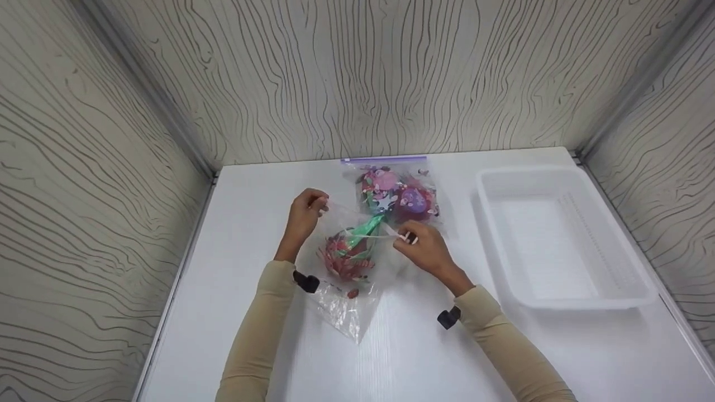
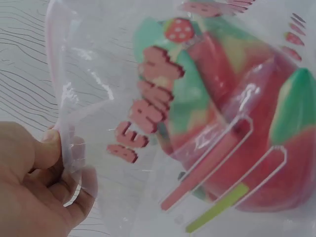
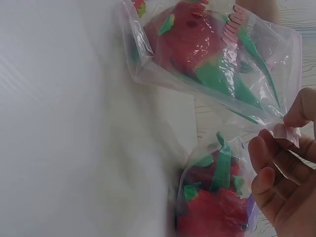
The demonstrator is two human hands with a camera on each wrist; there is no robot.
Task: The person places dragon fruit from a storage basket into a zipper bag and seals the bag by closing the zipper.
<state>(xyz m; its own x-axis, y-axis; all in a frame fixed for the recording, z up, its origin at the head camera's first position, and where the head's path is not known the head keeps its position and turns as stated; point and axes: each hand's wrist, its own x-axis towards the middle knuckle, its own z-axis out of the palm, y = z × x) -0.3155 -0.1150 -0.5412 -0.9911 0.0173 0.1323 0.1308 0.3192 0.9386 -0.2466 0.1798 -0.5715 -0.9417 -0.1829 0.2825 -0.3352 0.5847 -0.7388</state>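
Observation:
A clear printed zip bag (image 1: pixel 346 312) hangs between my hands, its top edge stretched from one to the other. Inside is a red fruit with green leafy tips, resembling a dragon fruit (image 2: pixel 296 173). My left hand (image 1: pixel 304 215) pinches the bag's upper left corner between thumb and fingers. At the opposite corner, my right hand (image 1: pixel 425 247) pinches the edge beside a small pale piece. Behind them lies a second zip bag (image 1: pixel 391 192) with a purple strip, holding red and green things. Whether the held bag is sealed cannot be told.
A white plastic basket (image 1: pixel 497 245) stands on the white table (image 1: pixel 223 234) at the right. Wood-grain patterned panels (image 1: pixel 357 78) enclose the table at the back and both sides.

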